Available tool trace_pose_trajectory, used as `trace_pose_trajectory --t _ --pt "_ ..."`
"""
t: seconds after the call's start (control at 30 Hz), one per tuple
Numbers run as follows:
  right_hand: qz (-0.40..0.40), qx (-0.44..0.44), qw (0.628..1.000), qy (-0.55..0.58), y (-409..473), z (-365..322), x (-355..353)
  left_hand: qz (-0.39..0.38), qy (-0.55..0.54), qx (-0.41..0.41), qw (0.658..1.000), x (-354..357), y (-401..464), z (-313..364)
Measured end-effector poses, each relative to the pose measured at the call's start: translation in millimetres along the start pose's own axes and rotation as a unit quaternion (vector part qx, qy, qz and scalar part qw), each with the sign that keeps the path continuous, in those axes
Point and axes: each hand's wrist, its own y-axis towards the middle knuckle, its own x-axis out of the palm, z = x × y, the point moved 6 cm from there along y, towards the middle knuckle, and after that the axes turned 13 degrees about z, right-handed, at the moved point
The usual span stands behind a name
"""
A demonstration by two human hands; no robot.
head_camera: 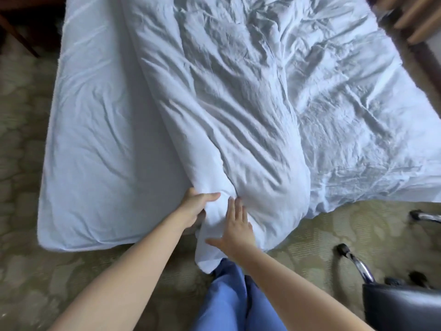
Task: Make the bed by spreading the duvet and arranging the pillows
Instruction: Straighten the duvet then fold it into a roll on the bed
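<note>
A white, crumpled duvet (238,111) lies bunched along the middle of the bed and spreads to the right side. Its near corner hangs over the foot of the bed towards my legs. My left hand (194,207) grips a fold of the duvet at that corner, thumb on top. My right hand (236,229) lies flat on the duvet just to the right, fingers straight and spread. The left part of the mattress (95,139) shows its bare white sheet. No pillows are in view.
A patterned beige carpet (28,271) surrounds the bed. A black office chair (401,306) with chrome legs and castors stands at the lower right. Wooden furniture (415,22) sits at the top right, dark furniture at the top left.
</note>
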Motion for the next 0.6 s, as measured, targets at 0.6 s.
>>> trace_pose_trajectory --t 0.6 --pt "0.267 -0.048 0.926 0.261 -98.3 -83.5 -190.0 -0.011 0.027 0.135 0.99 -62.8 -151.7 47.8"
